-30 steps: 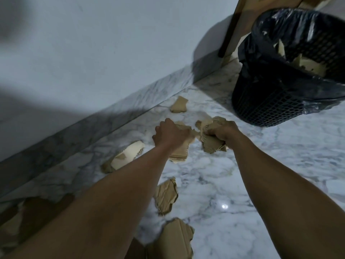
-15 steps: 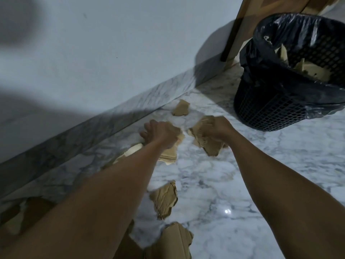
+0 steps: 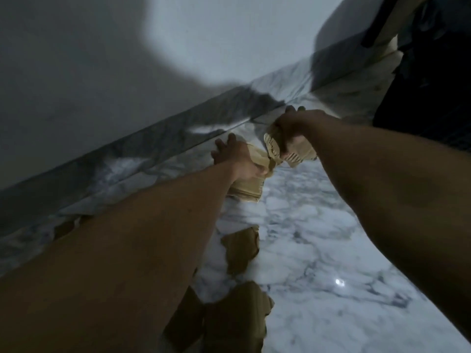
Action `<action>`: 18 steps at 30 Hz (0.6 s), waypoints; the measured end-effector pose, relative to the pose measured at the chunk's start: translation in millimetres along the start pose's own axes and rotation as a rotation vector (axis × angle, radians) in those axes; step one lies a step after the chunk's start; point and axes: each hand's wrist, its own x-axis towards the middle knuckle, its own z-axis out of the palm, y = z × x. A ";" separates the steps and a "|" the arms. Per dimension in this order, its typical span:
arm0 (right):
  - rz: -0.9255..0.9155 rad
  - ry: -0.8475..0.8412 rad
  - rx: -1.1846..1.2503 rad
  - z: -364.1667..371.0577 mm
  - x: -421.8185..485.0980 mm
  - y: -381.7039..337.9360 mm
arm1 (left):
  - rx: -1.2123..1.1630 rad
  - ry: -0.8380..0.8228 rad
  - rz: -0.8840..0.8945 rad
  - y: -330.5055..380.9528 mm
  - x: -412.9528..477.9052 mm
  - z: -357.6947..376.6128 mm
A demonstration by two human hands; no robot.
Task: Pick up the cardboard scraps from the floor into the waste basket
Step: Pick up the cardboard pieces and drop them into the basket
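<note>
The view is blurred by motion. My left hand (image 3: 235, 156) grips a bundle of tan cardboard scraps (image 3: 251, 187) that hangs below it, near the marble skirting. My right hand (image 3: 293, 126) is closed on another crumpled wad of cardboard (image 3: 285, 151), held a little higher and further right. The black mesh waste basket (image 3: 428, 93) shows only as a dark shape at the right edge. Two more scraps lie on the floor below my left forearm: one (image 3: 240, 247) in the middle and a larger one (image 3: 237, 317) at the bottom.
A white wall and grey marble skirting (image 3: 142, 149) run diagonally on the left. The white marble floor (image 3: 318, 238) stretches between my arms. A wooden door frame (image 3: 390, 26) stands behind the basket. Another brown scrap (image 3: 66, 226) peeks out by the skirting.
Both hands have lifted with their cardboard and moved up and to the right. The camera has swung, so the basket has slid to the right edge and the picture is blurred.
</note>
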 end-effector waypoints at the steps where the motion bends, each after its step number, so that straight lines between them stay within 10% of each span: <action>1: -0.007 -0.007 0.001 1.3 -5.1 1.6 | -0.006 0.002 -0.010 0.2 0.1 0.4; 14: 0.326 0.006 0.512 80.6 -110.8 19.7 | 0.061 -0.023 0.023 4.6 0.1 -1.1; 18: 0.519 0.030 0.598 125.2 -157.9 -1.6 | -0.241 -0.088 0.148 -16.6 -22.2 -27.1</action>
